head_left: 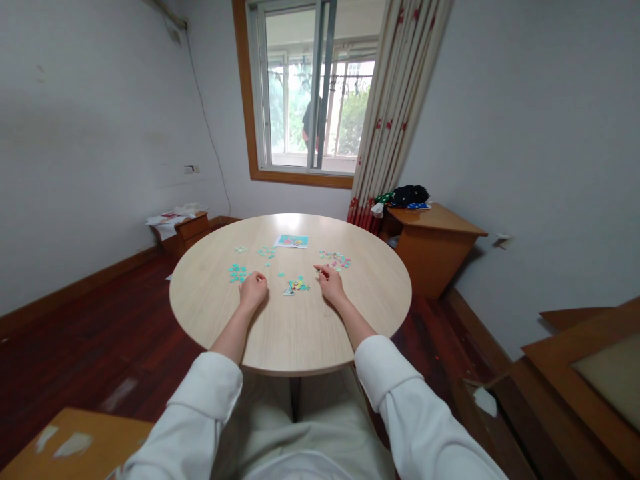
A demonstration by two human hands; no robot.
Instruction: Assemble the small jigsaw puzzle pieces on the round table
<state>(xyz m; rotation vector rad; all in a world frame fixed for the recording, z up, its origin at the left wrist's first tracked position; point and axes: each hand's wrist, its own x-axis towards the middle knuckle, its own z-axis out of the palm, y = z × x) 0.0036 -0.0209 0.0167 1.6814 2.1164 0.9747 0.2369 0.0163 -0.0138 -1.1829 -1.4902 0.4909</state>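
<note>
Between my hands on the round table lies a partly joined patch of jigsaw puzzle (299,285), yellow, white and teal. My right hand (331,284) is to the right of it, thumb and finger pinching a small dark jigsaw piece (318,269). On the other side my left hand (254,290) rests by the tabletop with its fingers curled together; what they hold, if anything, is hidden. Loose teal pieces (237,273) lie right beside the left hand. Pink and teal pieces (336,259) are spread beyond the right hand. A printed picture sheet (293,241) lies farther back.
The pale round table (295,340) stands before me. More pieces (267,252) lie near its far left. A wooden cabinet (435,233) with dark cloth on it stands behind right, and a low stand with papers (177,220) behind left. A person (311,123) shows through the window.
</note>
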